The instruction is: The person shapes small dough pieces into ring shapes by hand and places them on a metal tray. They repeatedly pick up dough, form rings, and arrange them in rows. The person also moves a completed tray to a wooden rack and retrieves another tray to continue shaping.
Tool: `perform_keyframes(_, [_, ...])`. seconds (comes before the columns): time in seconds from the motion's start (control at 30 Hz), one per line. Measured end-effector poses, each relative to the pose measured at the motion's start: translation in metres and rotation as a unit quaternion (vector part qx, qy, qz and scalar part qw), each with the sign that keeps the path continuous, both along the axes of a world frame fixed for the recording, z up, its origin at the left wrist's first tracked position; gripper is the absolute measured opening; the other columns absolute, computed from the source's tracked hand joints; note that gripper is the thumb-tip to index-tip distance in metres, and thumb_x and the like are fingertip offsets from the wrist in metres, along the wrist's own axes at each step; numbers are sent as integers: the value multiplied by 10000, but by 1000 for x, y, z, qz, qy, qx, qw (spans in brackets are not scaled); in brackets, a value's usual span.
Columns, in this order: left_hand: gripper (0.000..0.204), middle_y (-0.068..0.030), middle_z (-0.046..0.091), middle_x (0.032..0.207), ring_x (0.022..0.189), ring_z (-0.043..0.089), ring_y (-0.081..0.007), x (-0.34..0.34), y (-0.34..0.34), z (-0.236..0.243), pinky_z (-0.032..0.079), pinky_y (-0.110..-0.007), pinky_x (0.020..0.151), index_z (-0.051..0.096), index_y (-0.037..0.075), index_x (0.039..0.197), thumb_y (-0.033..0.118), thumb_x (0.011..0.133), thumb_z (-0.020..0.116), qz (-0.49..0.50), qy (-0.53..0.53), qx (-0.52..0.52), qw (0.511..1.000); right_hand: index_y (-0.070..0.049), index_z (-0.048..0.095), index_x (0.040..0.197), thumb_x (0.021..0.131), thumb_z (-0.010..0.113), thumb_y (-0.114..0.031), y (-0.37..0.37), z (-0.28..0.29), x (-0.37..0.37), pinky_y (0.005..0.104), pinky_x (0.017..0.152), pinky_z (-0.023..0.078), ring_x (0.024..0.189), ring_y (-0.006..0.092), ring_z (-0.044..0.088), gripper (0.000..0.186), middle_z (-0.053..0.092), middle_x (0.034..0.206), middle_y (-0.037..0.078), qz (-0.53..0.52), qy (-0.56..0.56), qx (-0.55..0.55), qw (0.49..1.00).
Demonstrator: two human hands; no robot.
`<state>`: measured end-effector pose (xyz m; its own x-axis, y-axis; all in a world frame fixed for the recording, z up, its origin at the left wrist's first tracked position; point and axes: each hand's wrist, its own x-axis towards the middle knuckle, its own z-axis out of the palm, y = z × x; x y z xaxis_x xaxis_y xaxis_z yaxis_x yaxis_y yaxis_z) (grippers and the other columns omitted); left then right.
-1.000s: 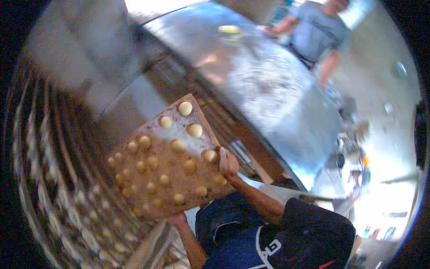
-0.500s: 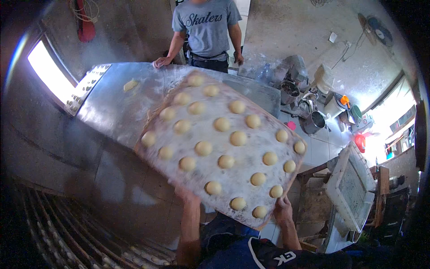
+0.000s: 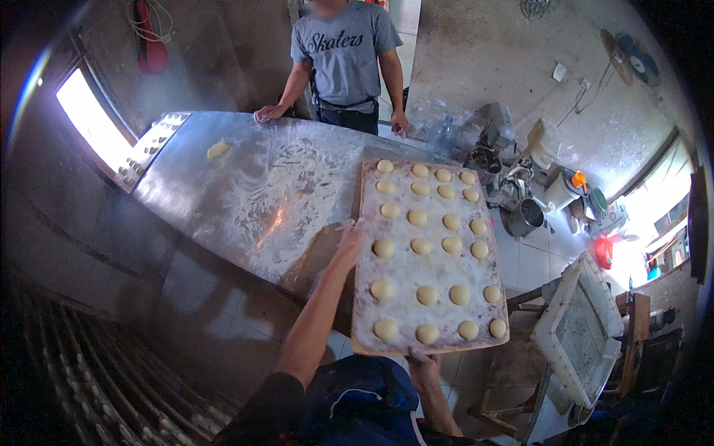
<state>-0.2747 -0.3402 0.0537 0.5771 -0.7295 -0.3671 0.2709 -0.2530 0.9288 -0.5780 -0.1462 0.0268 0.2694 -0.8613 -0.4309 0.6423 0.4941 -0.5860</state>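
A floured wooden board [image 3: 402, 271] carries rows of round, pale dough balls [image 3: 421, 246] and is held out in front of me, turned with its short side toward my body. My left hand [image 3: 352, 239] grips its left edge about halfway along, with part of the fingers hidden by the board. Under the near edge, my right hand [image 3: 423, 363] is closed on the board, its fingers mostly out of sight beneath. The board's far left part overlaps the metal table [image 3: 190, 186], which is dusted with flour.
A scrap of dough [image 3: 218, 149] lies on the table. Across it stands a person in a grey T-shirt [image 3: 346, 59], one hand on the tabletop. Buckets and a metal pot [image 3: 526, 215] crowd the right wall. A white plastic crate [image 3: 580, 327] is at right, and a metal rack [image 3: 89, 364] lower left.
The board has swung round and shifted right, uncovering the floured tabletop. My left hand has moved up along its left side; my right hand has moved left to the near edge.
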Motion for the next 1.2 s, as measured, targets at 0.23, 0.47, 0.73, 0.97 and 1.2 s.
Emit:
perform_keyframes(0.23, [478,-137,536,1304,1196,519,-292,73,279,-23,405,-444,1021,490,73,1337,353,951,535,162,-29,-118,979,-15,461,1249,831,594,136,-21,-18,148,387,795,578,951,261,642,464,597,1096,138,-100,21,70,992])
perform_keyframes(0.47, [416,-126,631,1134,1022,619,-256,45,651,-150,505,-376,831,519,74,1234,397,981,448,371,-21,-2,928,8,573,1023,926,636,-104,-3,-40,161,335,571,546,654,209,629,162,641,833,122,36,114,-78,990])
perform_keyframes(0.73, [430,-121,692,998,870,664,-234,-119,780,-160,514,-403,755,564,60,1200,412,997,422,648,132,19,750,-32,624,962,959,594,-328,169,-78,266,320,591,498,646,150,586,297,608,774,46,577,241,-297,722])
perform_keyframes(0.97, [472,-139,694,1028,928,658,-231,-148,787,-98,506,-414,801,596,38,1111,445,1001,384,685,142,44,713,-15,528,1280,998,465,-399,545,-148,408,405,810,537,939,311,663,480,664,1088,153,766,117,-589,228])
perform_keyframes(1.2, [474,-125,670,1051,944,634,-246,-157,793,-108,486,-391,828,579,62,1152,470,994,398,759,150,31,633,-23,550,1226,979,471,-405,673,-198,416,424,814,526,947,322,651,462,659,1084,157,790,139,-550,232])
